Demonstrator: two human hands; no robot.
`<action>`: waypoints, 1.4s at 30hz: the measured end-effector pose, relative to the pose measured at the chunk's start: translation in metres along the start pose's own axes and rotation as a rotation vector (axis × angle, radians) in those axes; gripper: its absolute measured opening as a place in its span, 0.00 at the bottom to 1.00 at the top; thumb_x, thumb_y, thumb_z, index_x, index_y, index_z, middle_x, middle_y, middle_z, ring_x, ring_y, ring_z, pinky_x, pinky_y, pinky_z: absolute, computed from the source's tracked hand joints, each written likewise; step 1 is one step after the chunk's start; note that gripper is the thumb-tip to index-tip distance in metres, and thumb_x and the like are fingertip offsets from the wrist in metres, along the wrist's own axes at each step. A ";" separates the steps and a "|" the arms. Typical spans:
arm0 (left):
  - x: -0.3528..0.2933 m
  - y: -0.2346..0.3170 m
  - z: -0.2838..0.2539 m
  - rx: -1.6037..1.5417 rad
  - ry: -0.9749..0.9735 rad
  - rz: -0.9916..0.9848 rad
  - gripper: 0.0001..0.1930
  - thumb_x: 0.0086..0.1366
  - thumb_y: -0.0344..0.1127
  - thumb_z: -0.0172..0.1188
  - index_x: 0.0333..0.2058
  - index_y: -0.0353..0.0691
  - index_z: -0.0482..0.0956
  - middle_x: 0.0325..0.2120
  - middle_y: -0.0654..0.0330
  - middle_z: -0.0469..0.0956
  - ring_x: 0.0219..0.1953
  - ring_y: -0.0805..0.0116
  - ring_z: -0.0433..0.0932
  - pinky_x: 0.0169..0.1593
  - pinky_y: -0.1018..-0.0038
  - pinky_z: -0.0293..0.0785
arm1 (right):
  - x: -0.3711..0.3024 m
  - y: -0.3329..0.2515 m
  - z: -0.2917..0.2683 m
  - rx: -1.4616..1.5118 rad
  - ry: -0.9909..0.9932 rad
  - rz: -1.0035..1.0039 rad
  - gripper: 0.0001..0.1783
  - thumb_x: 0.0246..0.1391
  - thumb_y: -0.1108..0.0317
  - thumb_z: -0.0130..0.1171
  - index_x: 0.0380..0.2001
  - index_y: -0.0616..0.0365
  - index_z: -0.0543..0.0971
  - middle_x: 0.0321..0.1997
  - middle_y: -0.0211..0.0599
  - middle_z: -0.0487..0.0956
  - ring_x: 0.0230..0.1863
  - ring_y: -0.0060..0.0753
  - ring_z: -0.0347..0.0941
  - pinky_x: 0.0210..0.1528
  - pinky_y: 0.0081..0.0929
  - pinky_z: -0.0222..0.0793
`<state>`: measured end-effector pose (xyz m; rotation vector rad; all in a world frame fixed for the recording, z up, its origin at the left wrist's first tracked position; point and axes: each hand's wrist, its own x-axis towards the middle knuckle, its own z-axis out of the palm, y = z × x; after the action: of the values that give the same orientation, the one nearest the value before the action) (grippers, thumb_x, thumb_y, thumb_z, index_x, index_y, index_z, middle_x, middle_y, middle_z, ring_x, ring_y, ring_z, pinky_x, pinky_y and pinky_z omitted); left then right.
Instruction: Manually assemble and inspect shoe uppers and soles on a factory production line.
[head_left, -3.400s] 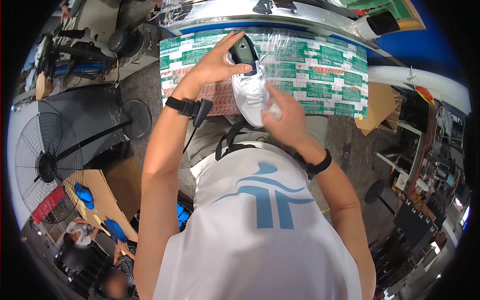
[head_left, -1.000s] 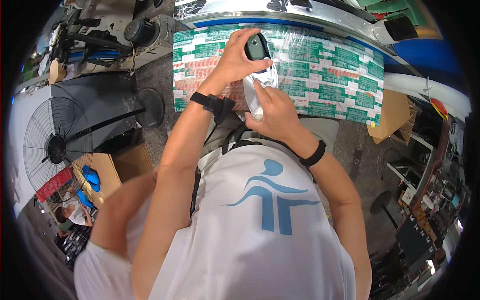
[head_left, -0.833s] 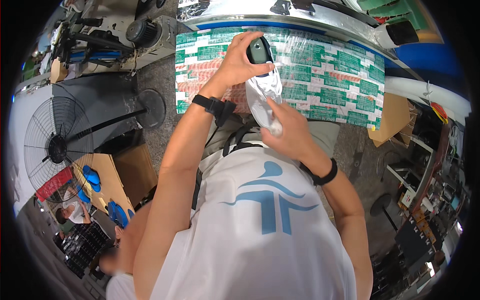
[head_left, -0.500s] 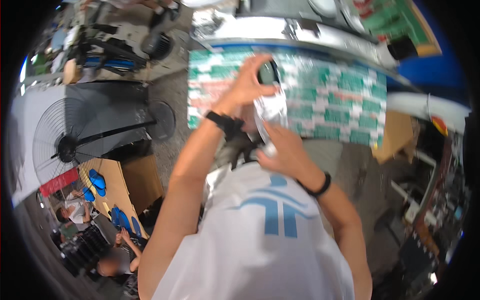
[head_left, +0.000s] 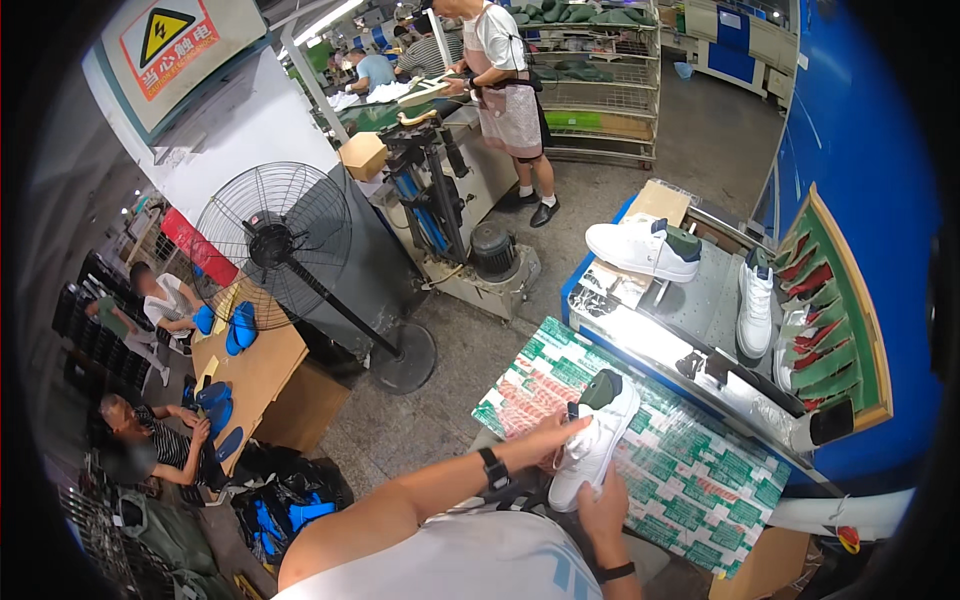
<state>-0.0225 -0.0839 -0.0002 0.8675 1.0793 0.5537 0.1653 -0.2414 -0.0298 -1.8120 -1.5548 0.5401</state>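
1. The bench (head_left: 705,500), taped green and white, is standing before the person.
2. The white shoe (head_left: 597,440) is projecting over its near edge, toe directed at the person.
3. The left hand (head_left: 546,440) is gripping the shoe's left side.
4. The right hand (head_left: 604,508) is touching the forefoot, fingers bent; I cannot tell whether they are gripping.

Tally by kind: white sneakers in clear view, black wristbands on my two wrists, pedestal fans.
White sneakers: 3
Black wristbands: 2
Pedestal fan: 1
Total: 6
A further white shape is too hidden to identify.
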 end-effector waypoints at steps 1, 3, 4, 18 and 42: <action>-0.022 0.012 0.016 0.034 0.052 -0.050 0.34 0.75 0.46 0.73 0.70 0.34 0.72 0.57 0.51 0.84 0.55 0.65 0.83 0.54 0.66 0.83 | -0.001 -0.011 0.001 0.007 -0.027 -0.034 0.46 0.58 0.57 0.71 0.72 0.77 0.71 0.52 0.61 0.82 0.52 0.64 0.79 0.59 0.54 0.75; 0.002 -0.022 0.012 -0.055 0.094 0.070 0.32 0.75 0.45 0.73 0.69 0.34 0.74 0.55 0.53 0.86 0.53 0.65 0.85 0.54 0.65 0.84 | 0.006 -0.022 -0.005 0.054 -0.066 -0.055 0.45 0.57 0.57 0.72 0.72 0.75 0.72 0.50 0.60 0.82 0.51 0.64 0.79 0.58 0.54 0.75; 0.009 -0.022 0.018 -0.133 0.115 0.180 0.30 0.76 0.45 0.72 0.67 0.34 0.77 0.53 0.55 0.87 0.51 0.65 0.87 0.55 0.64 0.86 | 0.011 -0.022 -0.009 0.098 -0.090 -0.053 0.45 0.57 0.56 0.72 0.71 0.73 0.73 0.49 0.59 0.82 0.50 0.64 0.79 0.57 0.54 0.75; 0.103 0.162 -0.012 0.702 0.053 0.634 0.40 0.52 0.41 0.85 0.61 0.28 0.79 0.49 0.51 0.89 0.51 0.60 0.88 0.59 0.66 0.83 | 0.044 0.125 -0.050 -0.308 0.198 -0.050 0.30 0.47 0.60 0.75 0.55 0.59 0.85 0.50 0.52 0.80 0.51 0.63 0.78 0.54 0.56 0.77; 0.368 0.221 0.286 0.981 -0.182 0.290 0.58 0.59 0.59 0.80 0.71 0.15 0.64 0.71 0.29 0.71 0.70 0.34 0.76 0.72 0.56 0.75 | 0.047 0.135 -0.043 -0.357 0.253 -0.062 0.31 0.41 0.52 0.76 0.50 0.53 0.88 0.49 0.50 0.81 0.48 0.58 0.79 0.50 0.53 0.77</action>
<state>0.3886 0.2232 0.0492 1.9121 1.0477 0.1379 0.2977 -0.2133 -0.0930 -1.9930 -1.5966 -0.0037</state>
